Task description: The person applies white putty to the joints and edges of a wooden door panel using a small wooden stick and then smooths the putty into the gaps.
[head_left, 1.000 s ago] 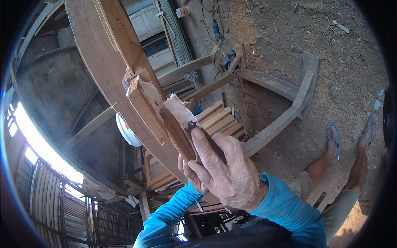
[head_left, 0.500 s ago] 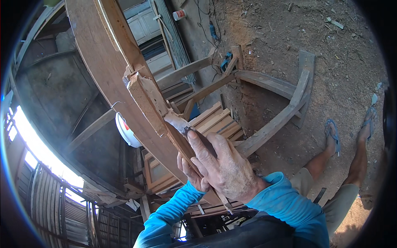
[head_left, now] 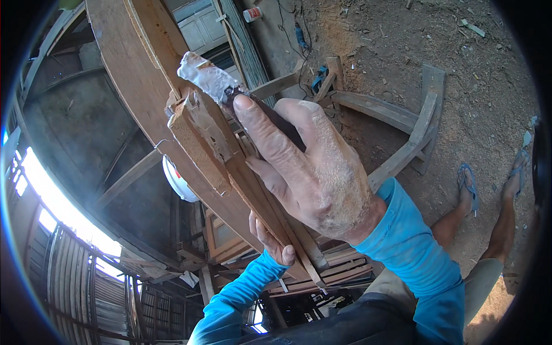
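Note:
My right hand [head_left: 319, 172] is closed round the dark handle of a putty knife [head_left: 208, 76], its index finger laid along it. White paste coats the blade, which is raised over the far end of a wooden strip. That strip [head_left: 198, 152] bears a smear of whitish paste [head_left: 207, 126] on its upper face and has a rough, splintered end. Lower down, my left hand [head_left: 267, 241] grips the strip's edge from the left, thumb on the near side. Beneath runs a long, wide curved wooden board [head_left: 123, 75]; the right hand hides part of the strip.
A white bucket [head_left: 177, 181] hangs beside the board on the left. Beyond are a wooden frame [head_left: 379, 109], a blue power tool [head_left: 319, 79] with cables, and a white-red container [head_left: 252, 14]. Feet in flip-flops [head_left: 470, 181] stand on the littered dirt floor at right.
My right hand has lifted the putty knife off the strip and moved it up and away, uncovering more wood. My left hand keeps its hold, nearly unmoved.

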A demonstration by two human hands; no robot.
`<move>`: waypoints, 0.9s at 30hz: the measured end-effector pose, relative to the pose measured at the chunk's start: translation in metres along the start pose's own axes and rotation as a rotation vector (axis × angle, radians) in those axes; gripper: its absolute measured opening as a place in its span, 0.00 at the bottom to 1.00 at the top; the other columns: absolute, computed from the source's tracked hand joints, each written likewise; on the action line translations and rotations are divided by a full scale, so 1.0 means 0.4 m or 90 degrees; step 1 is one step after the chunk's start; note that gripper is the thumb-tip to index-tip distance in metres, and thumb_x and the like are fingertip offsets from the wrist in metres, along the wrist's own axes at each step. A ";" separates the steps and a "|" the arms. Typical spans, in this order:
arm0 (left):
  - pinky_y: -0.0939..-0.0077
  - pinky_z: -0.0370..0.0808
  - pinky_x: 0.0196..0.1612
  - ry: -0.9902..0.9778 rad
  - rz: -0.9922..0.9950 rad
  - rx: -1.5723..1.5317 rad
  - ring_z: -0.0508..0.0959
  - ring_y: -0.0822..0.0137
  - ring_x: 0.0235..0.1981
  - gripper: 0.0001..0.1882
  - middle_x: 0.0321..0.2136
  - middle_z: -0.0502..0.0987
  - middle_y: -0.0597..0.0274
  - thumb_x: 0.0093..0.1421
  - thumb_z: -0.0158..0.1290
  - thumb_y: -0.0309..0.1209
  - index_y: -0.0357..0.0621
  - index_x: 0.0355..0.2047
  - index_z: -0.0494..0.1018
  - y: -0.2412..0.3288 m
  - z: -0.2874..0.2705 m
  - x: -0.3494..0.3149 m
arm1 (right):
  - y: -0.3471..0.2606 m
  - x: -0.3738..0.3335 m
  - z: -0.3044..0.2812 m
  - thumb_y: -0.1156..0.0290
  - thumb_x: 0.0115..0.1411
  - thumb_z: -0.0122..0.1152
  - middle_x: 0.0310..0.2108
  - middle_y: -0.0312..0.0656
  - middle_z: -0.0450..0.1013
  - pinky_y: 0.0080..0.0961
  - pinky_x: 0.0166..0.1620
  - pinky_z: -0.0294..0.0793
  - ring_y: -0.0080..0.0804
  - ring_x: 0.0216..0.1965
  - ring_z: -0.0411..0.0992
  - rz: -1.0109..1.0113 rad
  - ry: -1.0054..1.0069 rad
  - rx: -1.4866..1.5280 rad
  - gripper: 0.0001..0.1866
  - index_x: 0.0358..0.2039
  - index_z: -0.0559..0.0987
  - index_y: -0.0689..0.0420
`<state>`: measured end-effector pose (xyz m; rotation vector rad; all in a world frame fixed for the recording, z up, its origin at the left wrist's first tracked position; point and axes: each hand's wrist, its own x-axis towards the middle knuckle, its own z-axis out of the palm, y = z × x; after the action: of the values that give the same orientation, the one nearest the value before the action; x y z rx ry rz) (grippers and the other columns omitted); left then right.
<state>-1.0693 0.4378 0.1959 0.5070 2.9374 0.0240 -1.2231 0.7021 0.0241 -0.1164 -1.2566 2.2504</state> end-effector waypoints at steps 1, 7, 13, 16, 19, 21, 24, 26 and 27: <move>0.45 0.53 0.78 0.004 0.018 -0.001 0.44 0.40 0.79 0.58 0.77 0.37 0.38 0.67 0.53 0.61 0.42 0.81 0.36 -0.004 0.007 0.009 | -0.009 -0.007 -0.010 0.79 0.57 0.73 0.52 0.53 0.69 0.41 0.47 0.82 0.50 0.46 0.75 0.006 0.001 0.045 0.45 0.75 0.66 0.60; 0.44 0.52 0.78 0.007 0.034 -0.030 0.44 0.43 0.80 0.59 0.77 0.36 0.42 0.66 0.54 0.60 0.42 0.81 0.33 0.001 0.009 0.019 | -0.026 -0.022 -0.015 0.77 0.63 0.68 0.60 0.60 0.72 0.39 0.52 0.87 0.54 0.54 0.79 0.057 -0.077 0.324 0.41 0.75 0.65 0.60; 0.44 0.52 0.78 0.000 0.025 -0.016 0.44 0.43 0.80 0.59 0.77 0.36 0.42 0.66 0.54 0.60 0.42 0.81 0.34 0.018 0.015 0.021 | 0.002 -0.094 -0.021 0.77 0.70 0.61 0.60 0.59 0.72 0.38 0.51 0.87 0.54 0.52 0.80 0.138 -0.084 0.417 0.31 0.73 0.67 0.61; 0.44 0.52 0.78 -0.001 0.026 -0.016 0.44 0.43 0.80 0.59 0.77 0.36 0.41 0.66 0.54 0.60 0.42 0.81 0.34 0.016 0.017 0.019 | -0.029 -0.078 0.031 0.79 0.71 0.59 0.60 0.59 0.72 0.37 0.49 0.87 0.50 0.50 0.81 0.088 -0.033 0.323 0.27 0.70 0.70 0.64; 0.44 0.52 0.78 -0.004 0.027 -0.013 0.44 0.43 0.80 0.59 0.77 0.36 0.41 0.66 0.53 0.60 0.42 0.81 0.34 0.016 0.016 0.025 | -0.078 -0.106 0.027 0.80 0.70 0.60 0.59 0.59 0.72 0.35 0.49 0.87 0.47 0.51 0.81 0.092 -0.023 0.320 0.26 0.68 0.71 0.66; 0.44 0.51 0.78 -0.002 0.032 -0.009 0.44 0.43 0.80 0.59 0.77 0.36 0.41 0.66 0.53 0.61 0.42 0.81 0.34 0.016 0.020 0.030 | -0.091 -0.147 0.039 0.81 0.69 0.60 0.59 0.58 0.71 0.34 0.49 0.86 0.46 0.51 0.80 0.066 0.001 0.297 0.27 0.68 0.71 0.68; 0.44 0.51 0.78 -0.004 0.038 -0.004 0.44 0.43 0.80 0.59 0.77 0.37 0.41 0.66 0.53 0.61 0.42 0.81 0.34 0.019 0.013 0.036 | -0.107 -0.148 0.021 0.83 0.69 0.59 0.57 0.56 0.72 0.31 0.48 0.86 0.45 0.50 0.80 0.090 0.042 0.287 0.29 0.70 0.70 0.66; 0.44 0.51 0.78 -0.005 0.041 -0.005 0.44 0.43 0.80 0.59 0.77 0.37 0.41 0.66 0.53 0.61 0.42 0.81 0.34 0.013 0.017 0.038 | -0.083 -0.100 0.001 0.83 0.69 0.59 0.58 0.54 0.72 0.29 0.48 0.86 0.43 0.49 0.80 0.105 0.054 0.281 0.29 0.71 0.70 0.65; 0.44 0.51 0.78 -0.007 0.042 -0.009 0.44 0.43 0.80 0.59 0.77 0.37 0.41 0.66 0.53 0.61 0.42 0.81 0.34 0.011 0.020 0.040 | -0.077 -0.076 -0.006 0.82 0.69 0.60 0.60 0.53 0.71 0.30 0.48 0.86 0.40 0.48 0.80 0.103 0.020 0.299 0.30 0.72 0.70 0.64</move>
<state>-1.0814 0.4471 0.1855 0.5990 2.9066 0.0500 -1.1834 0.7012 0.0419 -0.0789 -0.6946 2.6082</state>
